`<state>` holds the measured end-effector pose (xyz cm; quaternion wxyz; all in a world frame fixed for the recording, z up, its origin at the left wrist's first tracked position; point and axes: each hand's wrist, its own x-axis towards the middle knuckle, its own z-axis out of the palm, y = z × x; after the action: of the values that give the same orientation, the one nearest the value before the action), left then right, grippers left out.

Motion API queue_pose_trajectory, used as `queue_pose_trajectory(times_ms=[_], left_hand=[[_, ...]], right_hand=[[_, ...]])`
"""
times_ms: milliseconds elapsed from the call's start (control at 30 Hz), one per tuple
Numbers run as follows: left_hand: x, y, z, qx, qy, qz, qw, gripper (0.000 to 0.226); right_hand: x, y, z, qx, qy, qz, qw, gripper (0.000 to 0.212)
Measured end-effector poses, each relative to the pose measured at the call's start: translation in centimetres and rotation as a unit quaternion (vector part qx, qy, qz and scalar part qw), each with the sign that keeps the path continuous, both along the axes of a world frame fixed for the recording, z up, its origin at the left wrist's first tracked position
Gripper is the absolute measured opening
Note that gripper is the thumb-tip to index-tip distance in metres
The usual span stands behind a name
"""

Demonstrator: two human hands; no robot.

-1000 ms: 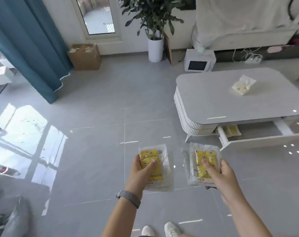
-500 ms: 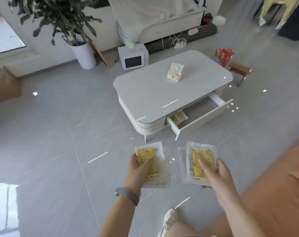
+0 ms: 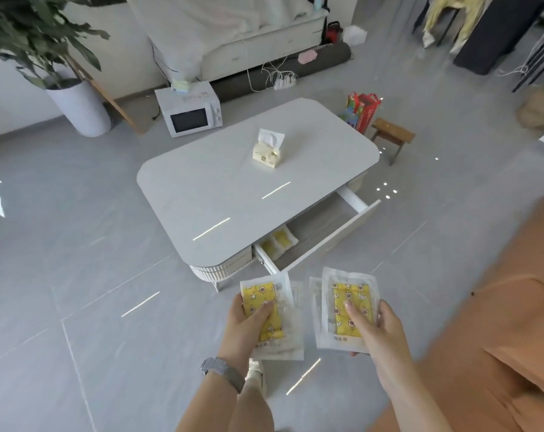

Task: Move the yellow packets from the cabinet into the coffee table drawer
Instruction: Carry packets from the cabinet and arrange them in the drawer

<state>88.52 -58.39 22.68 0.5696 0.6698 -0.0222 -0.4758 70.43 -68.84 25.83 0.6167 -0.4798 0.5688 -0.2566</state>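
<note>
a: item one, largest?
b: counter (image 3: 221, 182), drawer (image 3: 323, 241) pulled out, yellow packets (image 3: 278, 243) lying at its left end.
a: the grips?
b: left hand (image 3: 249, 325) clasps a packet (image 3: 266, 310); right hand (image 3: 373, 328) clasps a packet stack (image 3: 348, 307).
a: step?
b: carrying, likely. next: reach over the drawer, lower both loads, let go.

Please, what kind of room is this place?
Most likely a home living room: a low coffee table with a tissue box on it, a potted plant by the wall, and an orange sofa at the right edge.
</note>
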Motion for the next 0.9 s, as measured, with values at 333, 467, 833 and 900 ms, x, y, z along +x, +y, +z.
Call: queue_pose_trajectory(times_ms=[333,467,833,900], left_hand=[[6.9,-16.2,-2.4,-0.014,-0.006,-0.042,0.999,0.035],[6.9,-22.1,-3.0,-0.009,-0.006,-0.034,0.999,0.035],[0.7,-33.1,-6.7,-0.003,0.03,0.189,0.982,0.024],[-0.3,-33.2,-7.5,0.003,0.044,0.219,0.975,0.024]], right_hand=[[5.9,-16.6,-1.8,0.034,0.008,-0.033,0.999,0.028],[5.7,-22.6,-2.7,0.078,0.008,-0.021,0.997,0.026],[5.5,-40.3,-6.3,0.132,0.031,0.184,0.973,0.024],[5.8,-42.3,-7.2,0.126,0.03,0.201,0.971,0.024]])
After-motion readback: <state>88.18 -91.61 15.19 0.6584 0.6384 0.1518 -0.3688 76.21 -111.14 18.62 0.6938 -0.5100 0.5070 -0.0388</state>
